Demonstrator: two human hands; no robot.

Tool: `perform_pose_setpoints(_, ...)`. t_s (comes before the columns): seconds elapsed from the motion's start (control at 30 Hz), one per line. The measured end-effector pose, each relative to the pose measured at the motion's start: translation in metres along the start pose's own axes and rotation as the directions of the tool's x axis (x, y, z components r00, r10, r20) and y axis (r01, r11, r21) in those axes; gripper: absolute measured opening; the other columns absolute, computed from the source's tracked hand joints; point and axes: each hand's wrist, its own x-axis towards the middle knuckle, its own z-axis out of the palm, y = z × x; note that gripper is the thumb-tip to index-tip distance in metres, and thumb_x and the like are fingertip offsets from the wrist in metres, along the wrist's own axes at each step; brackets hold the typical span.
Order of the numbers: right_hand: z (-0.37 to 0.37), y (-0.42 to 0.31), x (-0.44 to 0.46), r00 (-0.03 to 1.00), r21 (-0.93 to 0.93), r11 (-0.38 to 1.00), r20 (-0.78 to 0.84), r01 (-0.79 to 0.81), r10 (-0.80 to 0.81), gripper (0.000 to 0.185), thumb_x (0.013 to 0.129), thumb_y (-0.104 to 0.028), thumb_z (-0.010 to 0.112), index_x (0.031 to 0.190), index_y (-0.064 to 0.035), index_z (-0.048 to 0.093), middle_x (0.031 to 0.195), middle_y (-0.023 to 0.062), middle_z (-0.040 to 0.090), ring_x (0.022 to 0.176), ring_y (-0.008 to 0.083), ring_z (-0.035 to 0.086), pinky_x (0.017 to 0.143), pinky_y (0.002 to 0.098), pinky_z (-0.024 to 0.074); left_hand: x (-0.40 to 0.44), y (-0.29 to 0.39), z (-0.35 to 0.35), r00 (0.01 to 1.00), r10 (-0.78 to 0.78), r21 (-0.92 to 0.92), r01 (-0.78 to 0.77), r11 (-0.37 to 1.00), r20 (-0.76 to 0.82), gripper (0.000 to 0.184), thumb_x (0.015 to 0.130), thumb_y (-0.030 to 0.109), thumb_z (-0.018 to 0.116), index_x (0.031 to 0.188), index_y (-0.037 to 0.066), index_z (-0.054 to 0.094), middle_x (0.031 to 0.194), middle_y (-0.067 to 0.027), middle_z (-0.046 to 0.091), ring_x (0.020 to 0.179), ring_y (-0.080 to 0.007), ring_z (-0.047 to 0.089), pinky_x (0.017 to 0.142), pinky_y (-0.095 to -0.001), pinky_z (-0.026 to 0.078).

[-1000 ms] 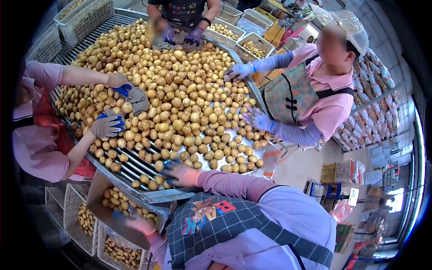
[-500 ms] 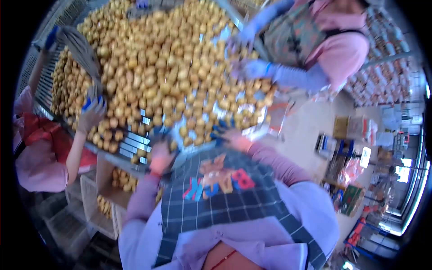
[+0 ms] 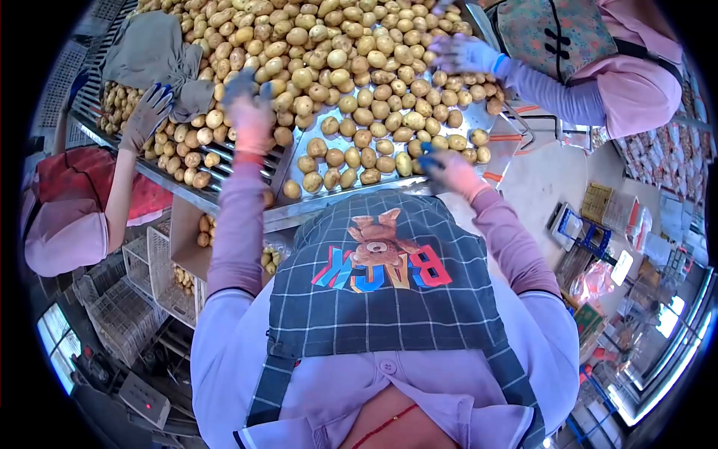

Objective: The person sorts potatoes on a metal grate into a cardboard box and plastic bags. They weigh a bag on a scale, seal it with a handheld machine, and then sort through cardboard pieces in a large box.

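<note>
Many yellow-brown potatoes (image 3: 362, 116) lie spread over a metal sorting table (image 3: 340, 196), piled thicker toward the back. My left hand (image 3: 250, 112), in a glove with dark blue-grey fingers, is over the potatoes by the slatted section (image 3: 271, 170). It is blurred, but its thumb shows apart from the fingers. At the table's front right, my right hand (image 3: 453, 170), gloved with blue fingertips, reaches leftward with fingers stretched out beside the nearest potatoes. No potato shows in its grasp.
A co-worker's gloved hand (image 3: 467, 56) touches potatoes at the right. Another co-worker's hand (image 3: 148, 116) rests at the left edge near a grey cloth (image 3: 153, 60). A cardboard box (image 3: 188, 238) and plastic crates (image 3: 166, 280) stand below the table's left side.
The view has shifted and become sharper. My left hand has moved forward and left over the potatoes; my right hand is farther right. The grey cloth now lies bunched on the potatoes.
</note>
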Motion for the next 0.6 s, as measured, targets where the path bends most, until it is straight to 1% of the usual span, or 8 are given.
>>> perform_pose_setpoints(0.03,-0.019,-0.013,0.012,0.983,-0.010,0.988,-0.100,-0.155,0.154,0.033,0.088,-0.035,0.059,0.112,-0.0145,0.068,0.104,0.0167,0.067,0.096,0.0319,0.064,0.087,0.0396,0.0501,-0.004,-0.027,0.001,0.989,-0.056,0.321,0.098,0.942,-0.138,0.046,0.090,0.035,0.058,0.128,0.009,0.056,0.123,-0.0246,0.057,0.113,-0.0413,0.054,0.099,-0.0455,0.041)
perform_pose_setpoints(0.1,-0.033,-0.020,0.050,0.929,0.136,0.991,-0.363,-0.022,0.070,0.029,0.088,-0.031,0.058,0.106,-0.0094,0.067,0.103,0.0174,0.066,0.094,0.0353,0.062,0.084,0.0432,0.0488,-0.032,-0.036,0.006,0.955,-0.152,0.162,0.112,0.980,0.256,0.056,0.091,0.045,0.052,0.135,0.011,0.050,0.132,-0.0291,0.048,0.117,-0.0464,0.049,0.100,-0.0481,0.040)
perform_pose_setpoints(0.2,-0.017,-0.040,0.127,0.817,0.128,0.991,-0.575,0.033,0.047,0.042,0.089,-0.035,0.056,0.125,-0.0127,0.058,0.120,0.0187,0.059,0.113,0.0380,0.053,0.097,0.0446,0.0413,-0.092,0.030,0.004,0.957,-0.096,0.324,0.002,0.946,0.272,0.063,0.087,0.042,0.057,0.141,0.012,0.043,0.139,-0.0297,0.041,0.129,-0.0457,0.038,0.109,-0.0506,0.029)
perform_pose_setpoints(0.23,0.007,-0.038,0.150,0.759,0.067,0.997,-0.651,0.044,0.010,0.046,0.090,-0.037,0.055,0.129,-0.0141,0.054,0.129,0.0192,0.054,0.121,0.0401,0.048,0.102,0.0479,0.0373,-0.107,0.052,-0.004,0.904,-0.131,0.351,-0.023,0.936,0.407,0.063,0.088,0.040,0.056,0.143,0.012,0.041,0.144,-0.0263,0.037,0.132,-0.0476,0.032,0.111,-0.0528,0.025)
perform_pose_setpoints(0.3,0.039,-0.070,0.141,0.903,-0.266,0.964,-0.414,-0.002,-0.112,0.052,0.090,-0.039,0.056,0.135,-0.0142,0.049,0.141,0.0248,0.041,0.128,0.0456,0.038,0.107,0.0517,0.0324,-0.151,0.075,-0.007,0.901,-0.150,0.296,0.025,0.955,0.406,0.061,0.087,0.039,0.057,0.140,0.010,0.044,0.150,-0.0213,0.027,0.134,-0.0507,0.025,0.112,-0.0561,0.018)
perform_pose_setpoints(0.37,0.032,-0.068,0.109,0.929,-0.526,0.816,-0.121,0.238,-0.348,0.060,0.088,-0.042,0.056,0.141,-0.0189,0.042,0.147,0.0147,0.035,0.134,0.0413,0.032,0.111,0.0580,0.0217,-0.177,0.080,-0.029,0.869,-0.159,0.133,0.109,0.985,0.468,0.060,0.084,0.034,0.063,0.137,0.010,0.048,0.151,-0.0209,0.027,0.137,-0.0449,0.024,0.114,-0.0516,0.016)
perform_pose_setpoints(0.43,0.013,-0.026,0.114,0.916,-0.532,0.797,-0.090,0.286,-0.390,0.055,0.088,-0.040,0.056,0.138,-0.0173,0.045,0.146,0.0130,0.038,0.134,0.0377,0.035,0.112,0.0540,0.0214,-0.213,0.059,-0.046,0.905,-0.209,-0.063,0.249,0.967,0.372,0.062,0.083,0.028,0.066,0.139,0.013,0.046,0.151,-0.0191,0.029,0.139,-0.0395,0.024,0.115,-0.0491,0.016)
perform_pose_setpoints(0.6,0.000,-0.004,0.153,0.852,-0.466,0.882,-0.489,-0.074,-0.187,0.048,0.089,-0.032,0.055,0.131,-0.0110,0.051,0.140,0.0144,0.046,0.130,0.0361,0.040,0.111,0.0507,0.0245,-0.241,0.024,-0.078,0.856,-0.510,0.237,0.479,0.845,0.088,0.072,0.084,0.035,0.065,0.144,0.007,0.037,0.152,-0.0213,0.026,0.139,-0.0425,0.022,0.115,-0.0511,0.012)
